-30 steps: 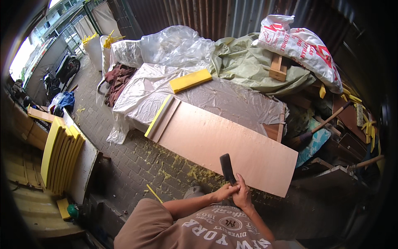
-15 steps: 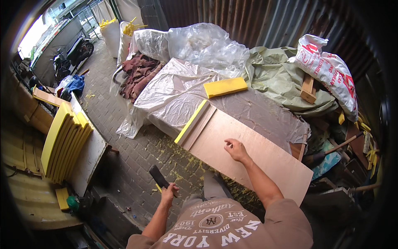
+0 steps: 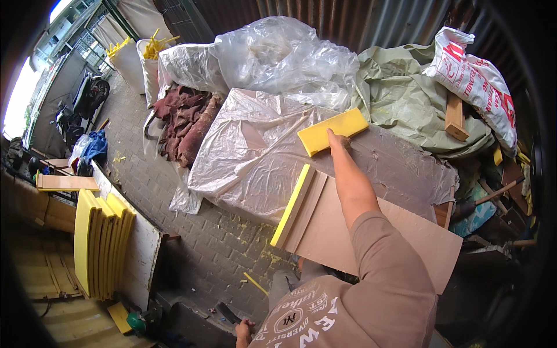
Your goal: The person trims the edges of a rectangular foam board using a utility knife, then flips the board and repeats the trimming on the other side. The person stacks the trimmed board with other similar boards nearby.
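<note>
My right hand (image 3: 339, 141) reaches across the covered stack and grips the near edge of a yellow foam block (image 3: 333, 129), thumb on its upper face. Most of the fingers are hidden. Low in the picture, my left hand (image 3: 244, 329) is closed around the handle of a broad, dark-bladed knife (image 3: 228, 313), held beside my body. Under my right arm lies a pale plywood board (image 3: 406, 240). Along its left end runs a yellow-edged strip of foam (image 3: 291, 206), next to a narrow wooden strip (image 3: 306, 210).
Clear plastic sheeting (image 3: 243, 145) covers the stack beneath the board. At left, upright yellow foam slabs (image 3: 101, 243) stand on a white-topped bench (image 3: 142, 255). A white sack (image 3: 473, 81) leans at the back right. Foam scraps and a yellow strip (image 3: 255, 283) lie on the paving (image 3: 214, 249).
My right hand has moved from above the plywood to the foam block and taken hold of it. My left hand and the knife are lower in view. The whole view has shifted.
</note>
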{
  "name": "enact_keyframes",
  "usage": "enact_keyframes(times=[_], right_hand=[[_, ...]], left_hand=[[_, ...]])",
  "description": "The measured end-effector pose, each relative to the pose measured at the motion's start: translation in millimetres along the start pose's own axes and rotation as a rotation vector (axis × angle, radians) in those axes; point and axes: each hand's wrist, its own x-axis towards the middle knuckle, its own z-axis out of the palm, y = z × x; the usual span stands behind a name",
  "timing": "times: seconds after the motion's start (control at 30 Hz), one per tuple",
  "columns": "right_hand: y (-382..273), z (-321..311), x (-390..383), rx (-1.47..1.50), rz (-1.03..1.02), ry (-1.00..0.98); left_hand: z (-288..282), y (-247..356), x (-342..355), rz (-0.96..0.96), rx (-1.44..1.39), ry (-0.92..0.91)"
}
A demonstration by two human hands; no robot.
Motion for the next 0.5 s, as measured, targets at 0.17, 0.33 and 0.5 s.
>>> enact_keyframes(times=[0.17, 0.33, 0.5], right_hand=[[-14.7, 22.9, -5.1, 0.108, 0.171, 0.121], [-51.4, -5.0, -18.9, 0.554, -0.182, 0.177], [-27.2, -69.3, -255.2, 0.387, -0.782, -0.249]], left_hand=[[17.7, 82.6, 23.3, 0.002, -0.312, -0.037], [26.1, 175.3, 61.1, 0.194, -0.234, -0.206], [20.9, 235.7, 125.5, 0.131, 0.027, -0.368]])
